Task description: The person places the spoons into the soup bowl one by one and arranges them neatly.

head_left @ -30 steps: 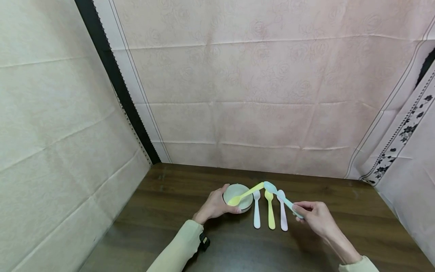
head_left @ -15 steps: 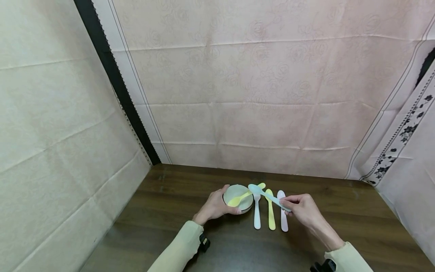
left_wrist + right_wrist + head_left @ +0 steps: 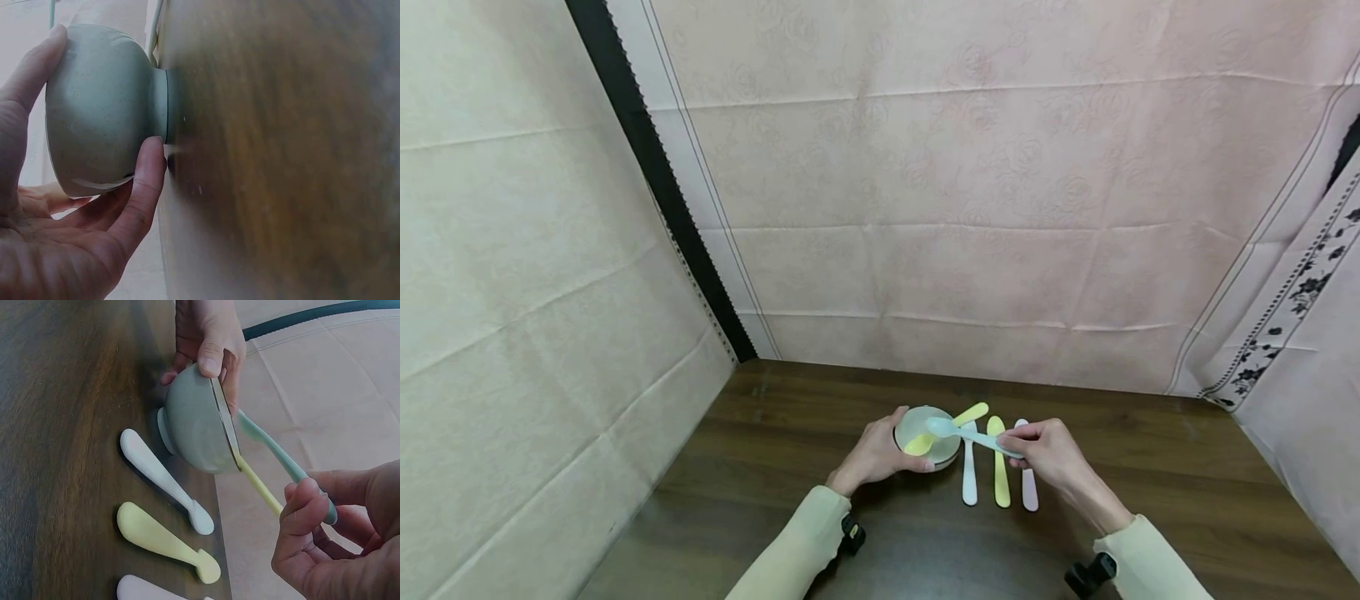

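My right hand [image 3: 1051, 450] has carried the pale blue spoon [image 3: 958, 432] over the bowl [image 3: 925, 435], fingers pinching its handle; my left hand [image 3: 871, 457] cups that bowl, mid-surface, yellow spoon [image 3: 942, 431] already inside.

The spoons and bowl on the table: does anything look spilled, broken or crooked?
Nothing stands out. The bowl sits upright in the left hand, a yellow spoon leans inside it, and three utensils lie neatly side by side. The right hand pinches a pale blue spoon.
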`<state>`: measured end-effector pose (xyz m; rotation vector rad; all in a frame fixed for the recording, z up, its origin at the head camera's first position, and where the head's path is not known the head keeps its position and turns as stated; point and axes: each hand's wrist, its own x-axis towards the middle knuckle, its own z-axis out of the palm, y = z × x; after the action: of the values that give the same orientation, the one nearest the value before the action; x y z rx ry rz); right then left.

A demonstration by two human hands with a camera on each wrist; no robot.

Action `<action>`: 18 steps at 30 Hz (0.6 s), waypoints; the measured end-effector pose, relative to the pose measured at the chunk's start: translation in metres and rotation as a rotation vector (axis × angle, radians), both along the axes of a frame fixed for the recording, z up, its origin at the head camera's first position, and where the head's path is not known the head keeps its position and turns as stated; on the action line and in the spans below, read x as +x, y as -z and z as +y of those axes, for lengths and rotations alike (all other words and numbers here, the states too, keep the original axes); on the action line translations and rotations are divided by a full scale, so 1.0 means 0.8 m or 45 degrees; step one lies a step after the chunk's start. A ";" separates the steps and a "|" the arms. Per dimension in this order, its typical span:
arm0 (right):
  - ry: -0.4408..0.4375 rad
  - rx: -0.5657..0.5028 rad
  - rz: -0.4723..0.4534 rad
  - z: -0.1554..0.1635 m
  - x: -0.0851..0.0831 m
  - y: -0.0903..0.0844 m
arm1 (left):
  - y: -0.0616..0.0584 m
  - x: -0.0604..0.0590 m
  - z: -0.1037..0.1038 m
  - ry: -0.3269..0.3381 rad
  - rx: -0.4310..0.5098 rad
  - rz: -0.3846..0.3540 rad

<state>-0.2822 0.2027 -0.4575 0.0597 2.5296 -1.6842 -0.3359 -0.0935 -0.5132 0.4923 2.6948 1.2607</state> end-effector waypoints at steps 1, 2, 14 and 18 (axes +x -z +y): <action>-0.001 0.003 -0.001 -0.002 -0.002 0.001 | 0.000 0.000 0.000 0.000 0.002 -0.003; -0.002 0.002 0.000 -0.003 -0.003 0.002 | 0.000 0.000 0.000 0.004 0.006 -0.003; -0.012 0.023 -0.035 -0.024 -0.017 0.011 | 0.001 -0.002 -0.002 0.021 0.028 -0.002; -0.014 0.021 -0.056 -0.030 -0.022 0.016 | 0.001 -0.001 -0.001 0.022 0.035 -0.014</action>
<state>-0.2998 0.1791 -0.4703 0.0834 2.5077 -1.6399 -0.3368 -0.0947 -0.5138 0.5087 2.6618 1.2936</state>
